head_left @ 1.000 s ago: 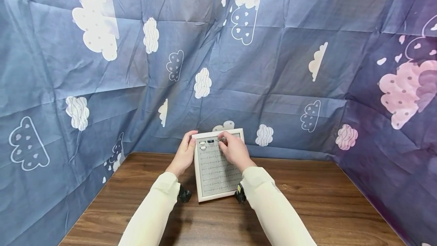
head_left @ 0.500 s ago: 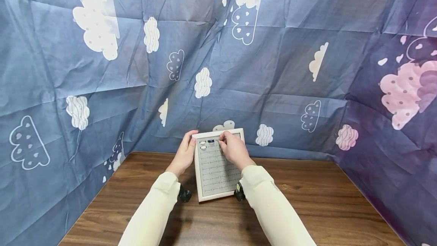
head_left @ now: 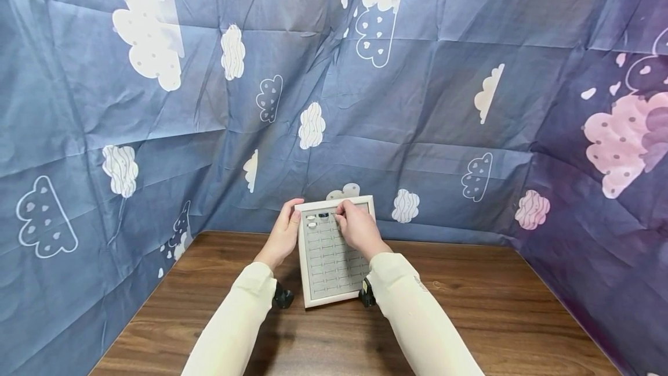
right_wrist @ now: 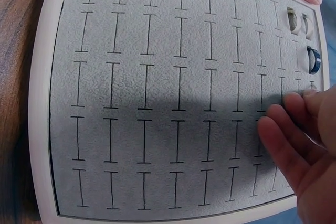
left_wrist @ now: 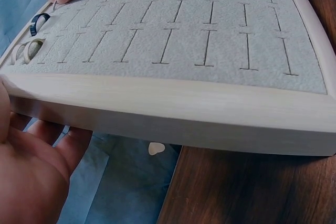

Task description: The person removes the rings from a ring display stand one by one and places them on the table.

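A blue backdrop [head_left: 417, 103] is filling the whole rear, its white and pink cloud prints spreading across creased cloth. Below it a brown wooden table [head_left: 449, 289] is running out wide on both sides. Two cream sleeves [head_left: 229, 321] are reaching in from the near edge, and between them is lying the slotted display board [left_wrist: 157, 95], pale-framed and grey-faced, sitting at a slight angle around the table's middle, its far end showing against the cloth. Here is the left hand [head_left: 282, 237], gripping the board's far left corner, thumb lying along the frame, fingers bending underneath. Across from it the right hand [head_left: 360, 231] is working at the top row, thumb and forefinger closing together, the other fingers bending loosely over the grey face. Black wrist devices [head_left: 283, 296] are hanging beside the cuffs. Now the small stuff: a dark blue ring [head_left: 323, 215] is standing in the top row, just left of the right fingertips; an upper pale ring [head_left: 311, 217] is filling the corner slot beside it, and a lower pale ring [head_left: 312, 226] is sitting directly beneath that. Smallest of all, a thin metallic piece [left_wrist: 54, 6] is showing at the pinching fingertips, mostly hiding behind them.
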{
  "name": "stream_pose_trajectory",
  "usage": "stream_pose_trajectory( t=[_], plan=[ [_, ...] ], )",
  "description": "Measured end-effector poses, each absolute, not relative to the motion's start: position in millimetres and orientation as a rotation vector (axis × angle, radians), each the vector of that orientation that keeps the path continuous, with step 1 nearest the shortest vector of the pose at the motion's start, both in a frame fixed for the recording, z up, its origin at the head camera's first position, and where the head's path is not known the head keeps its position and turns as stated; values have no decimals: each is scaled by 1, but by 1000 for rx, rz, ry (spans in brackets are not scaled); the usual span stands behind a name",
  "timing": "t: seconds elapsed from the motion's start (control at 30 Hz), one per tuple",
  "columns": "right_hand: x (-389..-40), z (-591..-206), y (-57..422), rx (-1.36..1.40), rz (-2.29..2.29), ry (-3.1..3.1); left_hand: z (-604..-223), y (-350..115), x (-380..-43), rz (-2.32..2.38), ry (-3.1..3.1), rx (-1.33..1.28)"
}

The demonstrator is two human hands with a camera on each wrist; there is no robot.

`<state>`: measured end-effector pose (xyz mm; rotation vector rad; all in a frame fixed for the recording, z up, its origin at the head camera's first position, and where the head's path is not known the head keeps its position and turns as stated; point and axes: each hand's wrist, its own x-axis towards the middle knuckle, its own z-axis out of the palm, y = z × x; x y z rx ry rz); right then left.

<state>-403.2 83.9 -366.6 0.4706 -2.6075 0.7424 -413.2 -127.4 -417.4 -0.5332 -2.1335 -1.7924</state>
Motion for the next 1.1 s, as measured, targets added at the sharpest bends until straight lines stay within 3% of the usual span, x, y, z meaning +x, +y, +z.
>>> stream_pose_trajectory(
  t=[1.1],
  plan=[
    [-409, -386, 101, 678, 941, -2447, -418, -128, -416, -1793, -2136, -540]
  ],
)
